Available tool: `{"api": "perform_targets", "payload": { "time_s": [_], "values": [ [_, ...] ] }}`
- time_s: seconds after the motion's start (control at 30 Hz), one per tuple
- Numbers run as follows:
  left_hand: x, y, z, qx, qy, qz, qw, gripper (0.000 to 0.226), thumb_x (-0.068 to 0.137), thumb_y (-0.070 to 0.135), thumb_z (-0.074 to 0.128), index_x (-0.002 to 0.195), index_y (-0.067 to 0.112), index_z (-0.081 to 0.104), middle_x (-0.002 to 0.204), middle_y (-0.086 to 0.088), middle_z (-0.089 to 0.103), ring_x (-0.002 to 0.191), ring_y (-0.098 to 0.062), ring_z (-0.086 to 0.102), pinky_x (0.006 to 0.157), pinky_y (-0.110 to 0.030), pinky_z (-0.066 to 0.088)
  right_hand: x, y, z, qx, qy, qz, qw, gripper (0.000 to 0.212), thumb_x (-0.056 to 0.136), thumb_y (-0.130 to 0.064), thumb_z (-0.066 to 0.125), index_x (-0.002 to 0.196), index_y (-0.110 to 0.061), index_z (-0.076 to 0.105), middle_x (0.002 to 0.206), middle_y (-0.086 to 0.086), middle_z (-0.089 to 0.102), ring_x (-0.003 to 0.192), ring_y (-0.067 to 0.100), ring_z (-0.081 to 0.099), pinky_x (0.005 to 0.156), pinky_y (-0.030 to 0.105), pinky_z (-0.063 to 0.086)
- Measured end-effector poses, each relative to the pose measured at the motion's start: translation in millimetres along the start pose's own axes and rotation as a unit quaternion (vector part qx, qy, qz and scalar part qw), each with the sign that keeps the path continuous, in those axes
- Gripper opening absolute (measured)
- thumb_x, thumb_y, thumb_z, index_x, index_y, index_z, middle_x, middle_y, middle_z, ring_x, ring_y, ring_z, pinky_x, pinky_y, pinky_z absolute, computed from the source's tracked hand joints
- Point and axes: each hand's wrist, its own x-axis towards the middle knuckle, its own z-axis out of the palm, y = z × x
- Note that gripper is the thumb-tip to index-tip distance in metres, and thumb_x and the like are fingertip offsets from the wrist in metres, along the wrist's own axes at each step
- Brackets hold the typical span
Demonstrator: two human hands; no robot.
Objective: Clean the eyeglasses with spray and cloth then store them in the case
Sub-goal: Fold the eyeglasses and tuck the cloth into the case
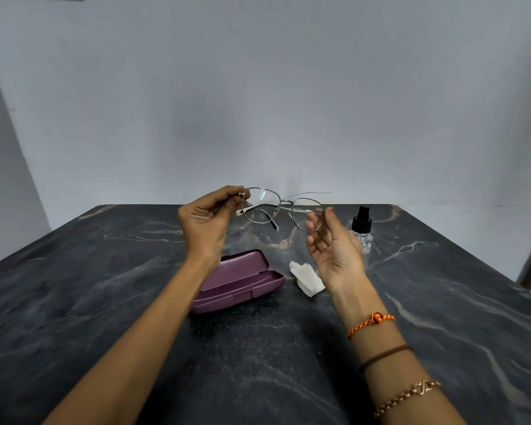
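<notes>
1. Closest to the camera, the purple case (236, 282) sits open on the dark marble table (105, 302), with nothing in it as far as I can see. So storing hasn't happened.
2. Just right of the case is the white cloth (307, 277), crumpled on the table with nobody holding it. Can't tell from here if it's been used.
3. A bit further out, both hands are up off the table. The left hand (207, 222) has its fingers curled, pinching the left end of the eyeglasses (281, 208). The right hand (334, 253) is mostly open palm-up, but its thumb and fingertip pinch the frame at the right lens.
4. The eyeglasses are in the air between the hands, one temple folded in, the other sticking out behind.
5. Farthest back, the spray bottle (362, 230) stands untouched behind the right hand.
6. My guess: they're either inspecting before spraying or folding up to stash. Whether the lenses are clean, can't say.
</notes>
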Motion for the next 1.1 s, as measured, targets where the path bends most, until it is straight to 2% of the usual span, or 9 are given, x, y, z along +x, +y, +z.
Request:
{"api": "perform_targets", "payload": {
  "time_s": [0.1,0.2,0.37,0.47,0.6,0.67,0.73,0.9,1.1],
  "values": [
    [-1.0,4.4,4.3,-0.1,0.013,-0.09,0.991,0.017,0.066,0.004,0.063,0.072,0.015,0.075,0.072,0.003,0.074,0.073,-0.013,0.069,0.068,-0.026,0.057,0.6,2.6,0.9,-0.017,-0.009,0.0,1.0,0.011,0.087,-0.021,0.058,0.08,-0.013,0.061,0.059,-0.004,0.072,0.051,0.001,0.063,0.048,0.013,0.046],
    [-1.4,2.9,7.2,-0.185,0.007,-0.149,0.971,0.022,0.068,0.0,0.057,0.066,0.014,0.074,0.07,0.001,0.073,0.073,-0.012,0.069,0.063,-0.022,0.055,0.8,4.2,0.8,-0.037,-0.008,-0.003,0.999,0.011,0.087,-0.023,0.059,0.08,-0.015,0.062,0.059,-0.006,0.072,0.052,0.0,0.063,0.049,0.013,0.044],
    [-1.6,-1.2,8.7,-0.244,-0.006,-0.198,0.949,0.052,0.083,-0.018,0.039,0.06,0.014,0.074,0.067,0.002,0.072,0.071,-0.009,0.069,0.061,-0.021,0.056,1.6,3.7,0.7,-0.05,0.011,-0.009,0.999,0.009,0.086,-0.024,0.06,0.077,-0.021,0.062,0.061,-0.01,0.069,0.066,0.002,0.058,0.058,0.016,0.041],
    [-2.9,1.5,9.8,-0.289,0.009,-0.223,0.931,0.037,0.067,-0.011,0.047,0.058,0.014,0.073,0.066,0.002,0.072,0.069,-0.01,0.07,0.057,-0.02,0.056,1.2,3.2,0.9,-0.037,0.005,-0.003,0.999,0.007,0.086,-0.021,0.059,0.08,-0.017,0.062,0.079,-0.003,0.064,0.073,0.009,0.056,0.064,0.02,0.044],
    [-2.9,0.6,5.4,-0.316,0.022,-0.252,0.915,0.025,0.056,-0.007,0.059,0.056,0.014,0.072,0.065,0.002,0.072,0.068,-0.011,0.07,0.056,-0.022,0.056,2.2,4.3,1.5,-0.009,-0.016,0.015,1.0,0.008,0.086,-0.017,0.059,0.081,-0.011,0.062,0.063,-0.002,0.07,0.071,0.016,0.06,0.055,0.018,0.054],
    [-2.7,1.0,3.3,-0.326,0.024,-0.259,0.909,0.022,0.042,-0.002,0.066,0.057,0.012,0.072,0.065,0.001,0.072,0.068,-0.013,0.07,0.056,-0.024,0.057,2.1,4.7,1.9,0.002,-0.015,0.018,1.0,0.009,0.085,-0.014,0.059,0.081,-0.007,0.062,0.063,0.001,0.07,0.072,0.016,0.06,0.056,0.018,0.056],
    [-0.9,-1.1,-1.0,-0.317,0.021,-0.262,0.911,0.023,0.038,0.0,0.067,0.058,0.012,0.073,0.065,0.0,0.072,0.068,-0.014,0.07,0.055,-0.024,0.056,0.7,4.6,2.5,0.008,-0.011,0.02,1.0,0.009,0.085,-0.01,0.059,0.079,-0.004,0.062,0.066,0.004,0.068,0.072,0.016,0.061,0.058,0.019,0.057],
    [-0.5,-2.1,-18.1,-0.205,-0.006,-0.234,0.95,0.018,0.045,0.01,0.07,0.062,0.014,0.074,0.07,-0.001,0.073,0.071,-0.014,0.07,0.059,-0.022,0.056,-1.6,5.8,3.2,0.003,0.002,0.015,1.0,0.008,0.082,-0.003,0.061,0.074,-0.003,0.062,0.056,0.003,0.068,0.057,0.01,0.066,0.058,0.021,0.058],
    [-7.2,24.0,-51.5,-0.106,-0.013,-0.256,0.961,0.018,0.063,0.0,0.062,0.06,0.013,0.074,0.066,-0.002,0.073,0.066,-0.012,0.07,0.053,-0.022,0.056,-14.5,16.4,17.4,-0.034,0.006,0.021,0.999,0.01,0.082,0.001,0.062,0.072,-0.001,0.06,0.047,-0.001,0.067,0.048,0.007,0.066,0.051,0.018,0.056]
  ]
}}
